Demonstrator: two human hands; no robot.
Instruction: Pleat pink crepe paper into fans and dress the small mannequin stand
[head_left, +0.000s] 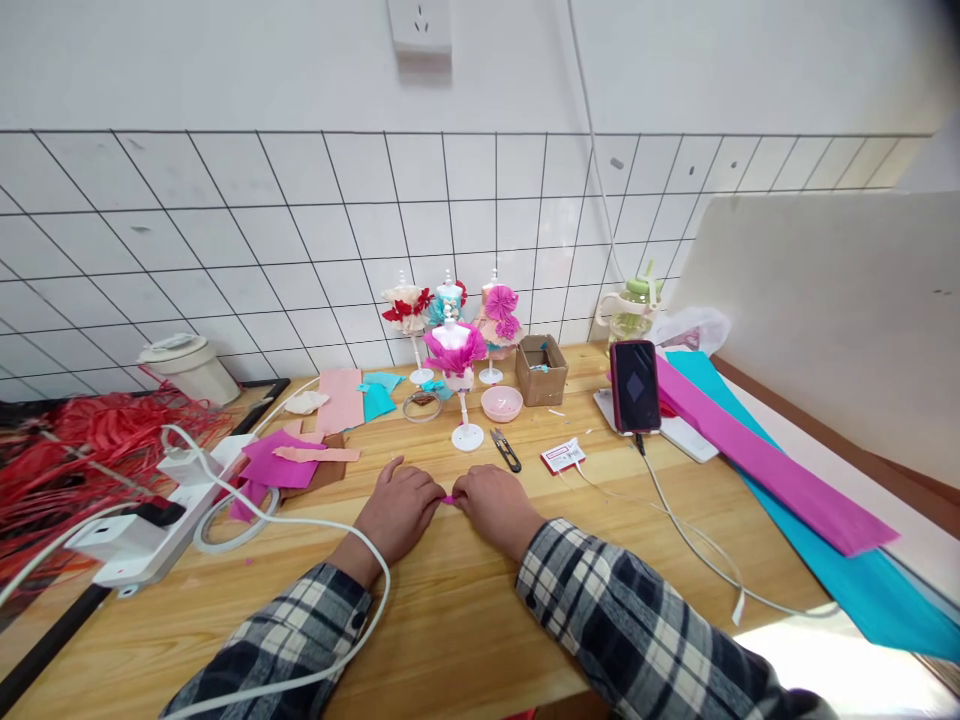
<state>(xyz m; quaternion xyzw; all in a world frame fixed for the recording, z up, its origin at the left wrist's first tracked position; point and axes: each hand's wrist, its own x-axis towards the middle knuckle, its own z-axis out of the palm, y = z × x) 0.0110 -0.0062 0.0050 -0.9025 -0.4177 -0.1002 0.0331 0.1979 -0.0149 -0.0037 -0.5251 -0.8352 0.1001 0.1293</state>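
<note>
A small strip of magenta crepe paper (pixel 448 499) is pinched between my two hands, low over the wooden table, and most of it is hidden by my fingers. My left hand (pixel 401 508) grips its left end. The right end is in the closed fingers of my right hand (pixel 496 505). Just beyond them stands a small white dress form (pixel 463 436) wearing a magenta ruffle (pixel 454 350). Black thread snips (pixel 505 451) lie beyond my right hand. A pink bowl (pixel 502 404) sits behind the snips.
Three more dressed forms (pixel 498 325) stand behind, beside a cardboard box (pixel 553 385). Left are paper scraps (pixel 281 460), a power strip (pixel 161 535) and a white cable (pixel 385 590) looping over my left forearm. Right are a thread card (pixel 562 456), a phone (pixel 635 388) and long paper sheets (pixel 780 460).
</note>
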